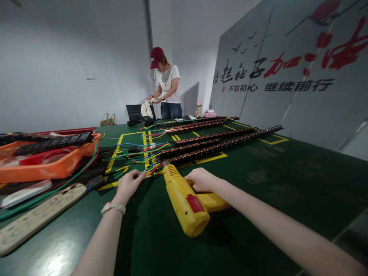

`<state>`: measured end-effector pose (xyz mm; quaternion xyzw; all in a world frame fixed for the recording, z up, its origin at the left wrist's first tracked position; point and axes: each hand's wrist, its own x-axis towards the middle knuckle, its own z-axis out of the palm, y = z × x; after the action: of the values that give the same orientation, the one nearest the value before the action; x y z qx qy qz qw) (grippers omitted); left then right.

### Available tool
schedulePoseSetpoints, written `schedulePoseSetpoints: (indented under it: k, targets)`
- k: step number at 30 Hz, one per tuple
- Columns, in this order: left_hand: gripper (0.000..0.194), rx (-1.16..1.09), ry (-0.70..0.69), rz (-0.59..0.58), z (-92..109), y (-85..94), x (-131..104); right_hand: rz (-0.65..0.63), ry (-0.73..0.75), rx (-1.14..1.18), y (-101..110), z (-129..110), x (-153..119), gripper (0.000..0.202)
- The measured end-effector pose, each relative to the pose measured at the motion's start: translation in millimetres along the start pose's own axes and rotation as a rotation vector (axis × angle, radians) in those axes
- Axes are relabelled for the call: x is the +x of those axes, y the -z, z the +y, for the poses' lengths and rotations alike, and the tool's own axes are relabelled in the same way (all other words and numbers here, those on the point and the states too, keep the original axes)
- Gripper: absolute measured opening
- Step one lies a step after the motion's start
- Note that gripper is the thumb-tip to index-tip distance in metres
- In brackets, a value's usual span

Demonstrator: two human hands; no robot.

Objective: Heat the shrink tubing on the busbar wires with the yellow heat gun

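Observation:
My right hand (201,180) is wrapped round the handle of a yellow heat gun (184,203) with a red label. Its metal nozzle points away from me, close beside red and blue wires (153,168). My left hand (129,187) pinches the near ends of those wires between thumb and fingers, left of the nozzle. Past the nozzle, the wires run to long dark strips with copper-coloured edges (198,152), which lie side by side on the green table (258,199).
An orange basket (67,165) holding black socket strips stands at the left. In front of it lie a beige power strip (43,216), a white object (27,194) and loose green cable. Across the table a person (171,86) in a red cap handles white cloth.

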<state>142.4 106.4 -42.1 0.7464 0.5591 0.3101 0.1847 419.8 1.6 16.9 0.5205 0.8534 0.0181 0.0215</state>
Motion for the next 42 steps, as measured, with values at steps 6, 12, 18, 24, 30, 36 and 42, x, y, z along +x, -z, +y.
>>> schedulePoseSetpoints:
  k: [6,12,18,24,30,36,42]
  targets:
    - [0.044,0.051,0.012,0.012,4,1.6,-1,-0.056,-0.029,-0.039,3,-4,4,0.023]
    - [0.051,0.233,0.102,0.061,17,5.9,-7,-0.095,0.006,-0.111,5,-17,12,0.023]
    - [0.057,0.3,0.113,0.087,22,6.0,-9,-0.066,0.126,-0.136,0,-34,21,0.022]
    - [0.056,0.298,0.091,0.087,23,6.0,-10,-0.028,0.182,-0.214,3,-40,24,0.024]
    - [0.057,0.304,0.099,0.057,24,6.6,-9,0.085,0.159,-0.235,3,-45,19,0.08]
    - [0.055,0.258,0.117,0.043,21,6.4,-7,0.03,0.301,-0.225,-8,-38,28,0.097]
    - [0.056,0.196,0.123,0.019,19,6.9,-6,0.089,0.396,-0.211,-12,-39,35,0.096]
